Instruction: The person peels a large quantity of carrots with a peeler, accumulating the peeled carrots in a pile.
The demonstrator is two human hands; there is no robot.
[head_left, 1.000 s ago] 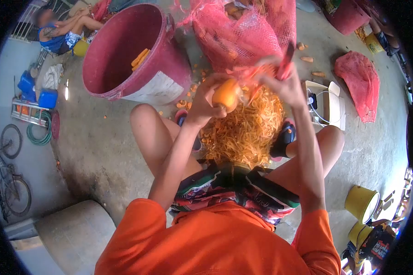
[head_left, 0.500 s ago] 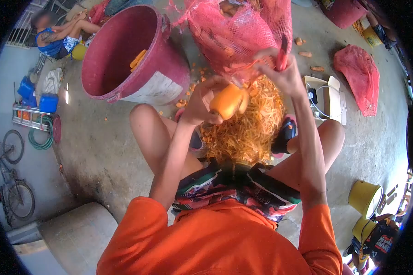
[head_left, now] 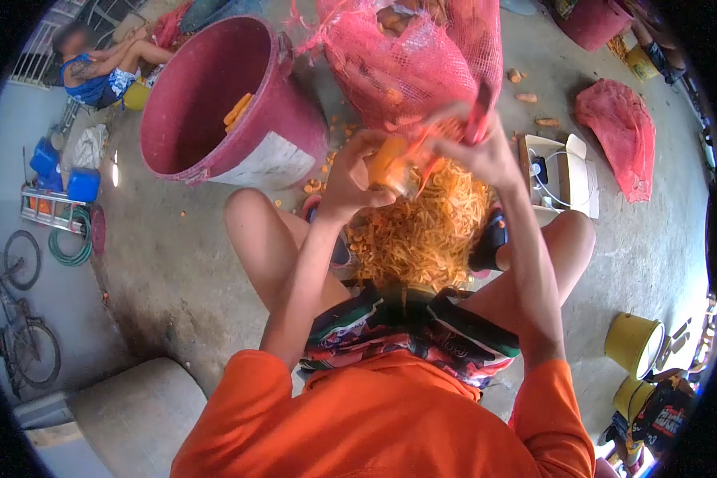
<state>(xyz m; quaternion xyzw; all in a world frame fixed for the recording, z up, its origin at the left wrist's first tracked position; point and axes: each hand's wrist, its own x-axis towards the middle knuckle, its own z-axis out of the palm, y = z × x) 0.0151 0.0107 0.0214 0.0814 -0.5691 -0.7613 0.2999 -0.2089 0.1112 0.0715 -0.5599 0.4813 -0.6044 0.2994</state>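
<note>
My left hand [head_left: 350, 179] is wrapped round a thick orange carrot [head_left: 389, 163], its cut or rounded end pointing up between my fingers. Close on its right, my right hand [head_left: 486, 155] grips a red-handled peeler [head_left: 478, 119]; motion smears its working end and my fingertips. Thin orange strips blur between the two hands. Below them, a heap of carrot peelings [head_left: 422, 235] lies on the floor between my feet.
A large maroon tub [head_left: 291, 103] with a few peeled carrots [head_left: 237, 111] inside stands ahead on the left. Ahead is a red mesh sack [head_left: 406, 72] of carrots. A white box [head_left: 573, 179] and red sack [head_left: 617, 135] lie right. Another person [head_left: 95, 76] sits far left.
My right hand has come slightly lower, and orange strips now blur near the carrot. The carrot is turned more upright in my left hand.
</note>
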